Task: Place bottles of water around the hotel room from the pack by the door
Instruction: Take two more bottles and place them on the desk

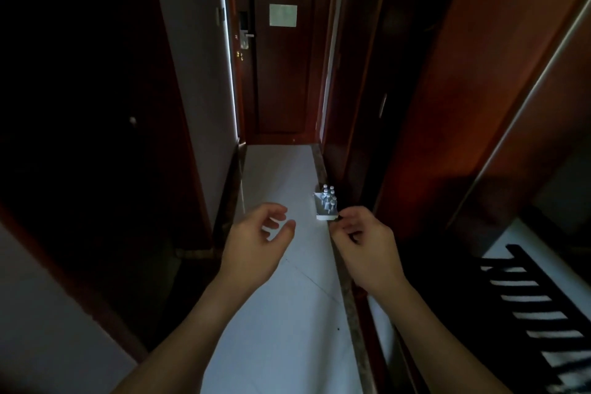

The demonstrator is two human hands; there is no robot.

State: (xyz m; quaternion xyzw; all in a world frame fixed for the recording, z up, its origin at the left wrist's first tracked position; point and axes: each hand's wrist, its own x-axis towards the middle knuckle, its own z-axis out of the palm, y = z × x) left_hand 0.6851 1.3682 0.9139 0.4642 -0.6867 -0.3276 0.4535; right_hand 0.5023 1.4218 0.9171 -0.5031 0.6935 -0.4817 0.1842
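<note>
Head view, the only one supplied. The pack of water bottles (pixel 327 205) sits on the pale floor (pixel 281 176) at about 1 o'clock from centre, hard against the right-hand skirting and a short way before the entrance door (pixel 281 73) at 12 o'clock. The bottles stand upright in a low white tray; their exact count cannot be read in this light.

The left hand (pixel 256 241), near 6 o'clock from centre, is empty, with fingers loosely curled and thumb apart from them. The right hand (pixel 364 241), at 5 o'clock, is also empty as far as can be seen, its fingers drawn in more tightly toward the palm. Its fingertips overlap the tray's near edge in the picture, but the hand appears to be held well above the floor, so contact is judged unlikely.

Status: no bottle is lifted; collection has not begun.

Risks noted:
- The corridor is dim. A reach made on poor sight could clip the caps and topple several bottles.
- The pack is tight to the wall, so the right hand has little side clearance; knuckles could strike the skirting.
- Pulling one bottle from a close-packed tray may drag its neighbours over.
- The dark slatted rack (pixel 537 313) at 4 o'clock stands near the walking line and could catch a foot on the return trip.
</note>
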